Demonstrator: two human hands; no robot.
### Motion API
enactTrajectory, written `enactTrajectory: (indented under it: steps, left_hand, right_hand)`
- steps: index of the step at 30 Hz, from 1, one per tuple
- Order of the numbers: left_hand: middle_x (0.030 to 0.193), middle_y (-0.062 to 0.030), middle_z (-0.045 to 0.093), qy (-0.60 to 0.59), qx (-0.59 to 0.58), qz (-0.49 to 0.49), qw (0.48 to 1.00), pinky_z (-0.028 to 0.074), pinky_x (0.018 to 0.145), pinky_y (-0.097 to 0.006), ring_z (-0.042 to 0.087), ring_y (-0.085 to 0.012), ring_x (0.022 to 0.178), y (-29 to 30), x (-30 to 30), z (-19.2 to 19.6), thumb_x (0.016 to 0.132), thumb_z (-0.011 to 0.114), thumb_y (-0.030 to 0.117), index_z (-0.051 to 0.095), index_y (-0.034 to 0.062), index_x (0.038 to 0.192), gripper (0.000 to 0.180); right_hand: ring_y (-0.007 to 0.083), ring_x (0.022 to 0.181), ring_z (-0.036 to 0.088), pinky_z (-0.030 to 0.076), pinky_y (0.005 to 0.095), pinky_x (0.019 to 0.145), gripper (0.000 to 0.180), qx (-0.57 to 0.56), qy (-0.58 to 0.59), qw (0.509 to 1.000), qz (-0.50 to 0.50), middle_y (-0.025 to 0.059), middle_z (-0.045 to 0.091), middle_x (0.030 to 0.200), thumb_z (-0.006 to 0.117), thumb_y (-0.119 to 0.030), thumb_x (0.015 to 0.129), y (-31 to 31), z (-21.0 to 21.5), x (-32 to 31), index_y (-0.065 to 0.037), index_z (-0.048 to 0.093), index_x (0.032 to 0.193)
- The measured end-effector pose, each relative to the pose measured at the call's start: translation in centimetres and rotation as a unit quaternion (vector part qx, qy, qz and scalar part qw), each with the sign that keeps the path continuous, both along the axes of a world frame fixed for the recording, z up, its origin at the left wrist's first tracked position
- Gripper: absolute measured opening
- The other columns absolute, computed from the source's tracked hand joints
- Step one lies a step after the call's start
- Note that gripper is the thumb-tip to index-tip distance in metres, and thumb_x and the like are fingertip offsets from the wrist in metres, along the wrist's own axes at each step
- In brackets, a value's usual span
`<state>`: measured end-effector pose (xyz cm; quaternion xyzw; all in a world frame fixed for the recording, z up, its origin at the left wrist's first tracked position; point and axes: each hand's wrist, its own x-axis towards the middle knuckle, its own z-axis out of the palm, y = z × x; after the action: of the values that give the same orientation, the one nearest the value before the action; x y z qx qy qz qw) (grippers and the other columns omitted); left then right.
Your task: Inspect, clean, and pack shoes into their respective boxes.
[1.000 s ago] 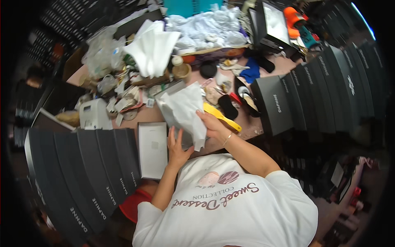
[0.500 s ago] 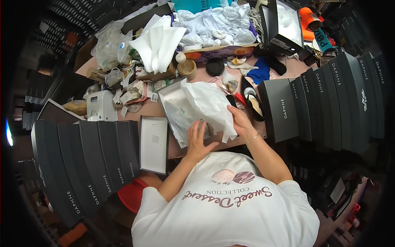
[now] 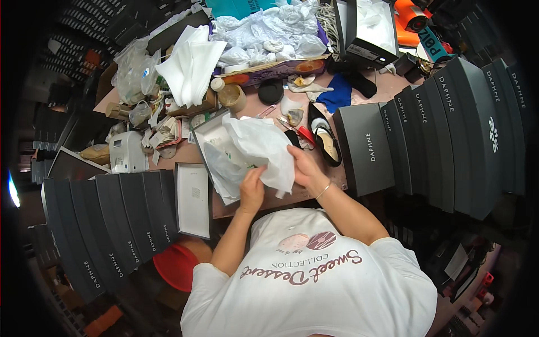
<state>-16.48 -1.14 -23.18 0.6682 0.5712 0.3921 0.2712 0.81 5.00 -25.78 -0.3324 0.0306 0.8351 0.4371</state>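
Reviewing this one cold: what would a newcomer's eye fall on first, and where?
Probably the white paper at the centre, held at its right edge by the right hand, with the left hand at its lower edge, beside an open box. Next, the dark boxes fanned out in a left row and a right row. The red object at lower left also stands out.

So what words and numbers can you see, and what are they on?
I'll show where writing is without copying it.
Right-hand grey boxes: pale lettering, readable.
Left-hand grey boxes: pale lettering, readable.
White shirt: brownish lettering, upside down here; bigger words readable.
Black box at the back: label too small.
Teal strip, upper right: big characters, partly showing.
White sheet being held: none visible.
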Motion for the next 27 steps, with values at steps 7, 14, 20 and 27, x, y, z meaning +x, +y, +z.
enactTrajectory:
  steps: [7,14,20,27]
  left_hand:
    - [0.087,-0.0116,0.058,-0.019,0.025,0.141,0.990,0.045,0.076,-0.029,0.056,-0.0189,0.080,2.5,-4.6,3.4,0.083,0.044,-0.002,0.056,-0.0007,0.102,0.023]
    - [0.079,-0.0190,0.062,0.039,0.047,0.024,0.998,0.047,0.068,-0.043,0.060,-0.0369,0.073,7.0,-2.3,5.4,0.084,0.052,0.006,0.063,-0.0001,0.096,0.017]
    - [0.081,-0.0205,0.064,0.025,-0.020,-0.010,0.999,0.049,0.070,-0.045,0.061,-0.0407,0.075,7.7,-3.0,4.9,0.084,0.055,0.011,0.066,0.0004,0.092,0.017]
    - [0.088,-0.0177,0.064,-0.011,0.091,-0.168,0.981,0.049,0.070,-0.040,0.062,-0.0354,0.080,0.6,-2.5,10.6,0.083,0.057,0.007,0.062,0.0024,0.103,0.021]
  right_hand:
    - [0.0383,0.121,0.046,0.040,0.0405,0.100,0.069,0.350,-0.724,0.549,0.228,0.0226,0.043,0.134,0.077,-0.028,0.072,-1.8,4.2,13.1,-0.002,0.047,0.129]
    - [0.0382,0.123,0.048,0.041,0.0395,0.100,0.054,0.323,-0.744,0.573,0.120,0.0277,0.043,0.136,0.075,-0.023,0.072,-2.3,0.8,11.3,-0.004,0.060,0.121]
    - [0.0173,0.097,0.061,0.045,0.0277,0.091,0.055,0.321,-0.279,0.897,0.120,0.0119,0.065,0.106,0.066,-0.019,0.075,-11.6,18.2,13.1,0.014,0.055,0.118]
    - [0.0064,0.083,0.051,0.043,0.0214,0.075,0.041,0.308,-0.438,0.836,0.122,0.0014,0.062,0.096,0.068,-0.012,0.082,-16.7,17.0,3.3,0.004,0.059,0.119]
